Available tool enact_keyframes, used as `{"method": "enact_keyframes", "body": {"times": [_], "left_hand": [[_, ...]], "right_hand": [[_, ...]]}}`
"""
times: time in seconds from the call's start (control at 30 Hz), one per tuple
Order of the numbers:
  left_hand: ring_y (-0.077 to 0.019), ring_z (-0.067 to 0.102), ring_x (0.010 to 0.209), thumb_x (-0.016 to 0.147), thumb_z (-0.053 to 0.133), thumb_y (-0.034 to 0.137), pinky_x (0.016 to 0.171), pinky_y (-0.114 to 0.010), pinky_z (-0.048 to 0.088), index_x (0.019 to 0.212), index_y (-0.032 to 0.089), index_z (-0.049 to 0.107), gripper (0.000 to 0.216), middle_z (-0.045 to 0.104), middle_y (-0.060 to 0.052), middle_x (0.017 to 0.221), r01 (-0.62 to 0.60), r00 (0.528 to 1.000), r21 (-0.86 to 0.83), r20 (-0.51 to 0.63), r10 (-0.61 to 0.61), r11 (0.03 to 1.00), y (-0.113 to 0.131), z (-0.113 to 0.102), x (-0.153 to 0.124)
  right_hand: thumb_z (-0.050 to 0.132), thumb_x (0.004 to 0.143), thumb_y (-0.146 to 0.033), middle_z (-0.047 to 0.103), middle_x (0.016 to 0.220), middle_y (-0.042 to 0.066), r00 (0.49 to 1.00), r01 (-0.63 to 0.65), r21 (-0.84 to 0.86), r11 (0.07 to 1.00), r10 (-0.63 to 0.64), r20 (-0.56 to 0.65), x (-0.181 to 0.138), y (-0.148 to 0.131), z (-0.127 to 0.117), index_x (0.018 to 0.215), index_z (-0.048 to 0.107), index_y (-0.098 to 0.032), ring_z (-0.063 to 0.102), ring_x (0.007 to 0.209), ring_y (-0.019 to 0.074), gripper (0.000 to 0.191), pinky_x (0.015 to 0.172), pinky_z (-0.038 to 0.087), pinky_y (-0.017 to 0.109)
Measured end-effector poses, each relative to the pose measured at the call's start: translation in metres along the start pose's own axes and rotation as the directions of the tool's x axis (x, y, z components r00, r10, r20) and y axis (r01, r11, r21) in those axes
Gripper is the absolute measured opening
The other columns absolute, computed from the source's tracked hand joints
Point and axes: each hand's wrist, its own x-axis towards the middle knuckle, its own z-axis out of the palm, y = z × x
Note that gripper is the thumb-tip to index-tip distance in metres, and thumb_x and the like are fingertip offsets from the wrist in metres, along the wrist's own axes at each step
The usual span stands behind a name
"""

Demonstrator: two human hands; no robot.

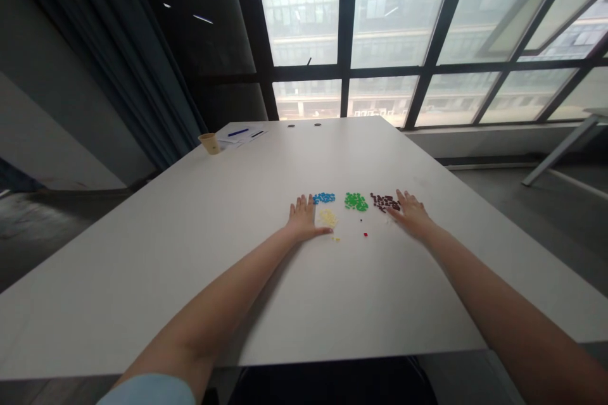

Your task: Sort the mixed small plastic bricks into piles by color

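Observation:
My left hand [304, 220] lies flat and open on the white table [237, 253], its fingers spread, just left of a small pale yellow pile of beads [328, 218] and below a blue pile [323, 197]. My right hand [411, 211] also lies flat and open, its fingertips touching the right edge of a dark red pile [384, 202]. A green pile [356, 201] sits between the blue and dark red ones. A single red bead [365, 235] and a tiny dark one lie loose below the green pile. Neither hand holds anything.
A small tan cup [209, 143] stands at the far left corner of the table beside papers with pens [242, 134]. Large windows run behind the table. A dark curtain hangs at the left. Another table's leg [560, 150] shows at the right.

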Motion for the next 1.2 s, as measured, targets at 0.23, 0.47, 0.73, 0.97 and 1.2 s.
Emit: {"method": "enact_keyframes", "body": {"times": [0.23,0.47,0.73,0.97,1.2], "left_hand": [[-0.0336,0.005,0.136,0.059,0.041,0.079,0.107,-0.049,0.006,0.141,0.009,-0.001,0.116,0.007,-0.020,0.148,-0.146,0.989,-0.060,-0.008,0.146,0.987,0.019,0.002,0.044],[-0.0199,0.020,0.135,0.082,0.035,0.055,0.110,-0.036,0.013,0.139,0.013,0.020,0.072,0.024,-0.011,0.146,-0.381,0.925,-0.214,-0.093,0.370,0.899,0.027,0.005,0.055],[-0.0238,0.020,0.135,0.090,0.020,0.029,0.108,-0.050,0.012,0.132,0.013,0.035,0.047,0.029,-0.013,0.144,-0.252,0.968,-0.294,-0.058,0.246,0.922,0.032,0.004,0.099],[-0.0179,0.043,0.121,0.089,0.023,0.044,0.104,-0.031,0.030,0.128,0.016,0.043,0.052,0.047,-0.009,0.132,-0.460,0.876,-0.425,-0.074,0.476,0.780,0.030,-0.007,0.064],[-0.0355,-0.004,0.135,0.050,0.057,0.075,0.109,-0.048,0.010,0.142,0.010,0.008,0.123,-0.001,-0.020,0.148,-0.445,0.890,-0.225,-0.007,0.456,0.867,0.012,-0.001,0.024]], "right_hand": [[0.028,0.086,-0.057,0.028,0.143,0.015,0.987,0.124,0.092,0.988,-0.132,0.093,0.039,-0.029,0.019,0.140,0.024,-0.011,0.021,0.132,0.0307,0.071,0.107,0.014,0.048],[0.031,0.088,-0.046,0.043,0.136,0.008,0.867,0.465,0.288,0.837,-0.496,0.041,0.051,-0.066,0.026,0.133,0.040,-0.015,0.033,0.128,0.0197,0.055,0.107,0.023,0.034],[0.028,0.089,-0.045,0.035,0.141,0.005,0.875,0.391,0.332,0.859,-0.458,0.155,0.078,-0.079,0.039,0.134,0.038,-0.021,0.025,0.132,0.0205,0.053,0.110,0.013,0.043],[0.030,0.085,-0.055,0.042,0.137,0.003,0.807,0.422,0.508,0.751,-0.566,0.167,0.042,-0.047,0.010,0.134,0.039,-0.023,0.036,0.126,0.0203,0.059,0.107,0.027,0.038],[0.064,0.050,-0.069,0.015,0.147,0.015,0.838,0.498,0.189,0.846,-0.526,0.145,0.009,-0.014,0.019,0.143,0.013,-0.012,0.012,0.135,0.0301,0.120,0.109,0.013,0.047]]}}
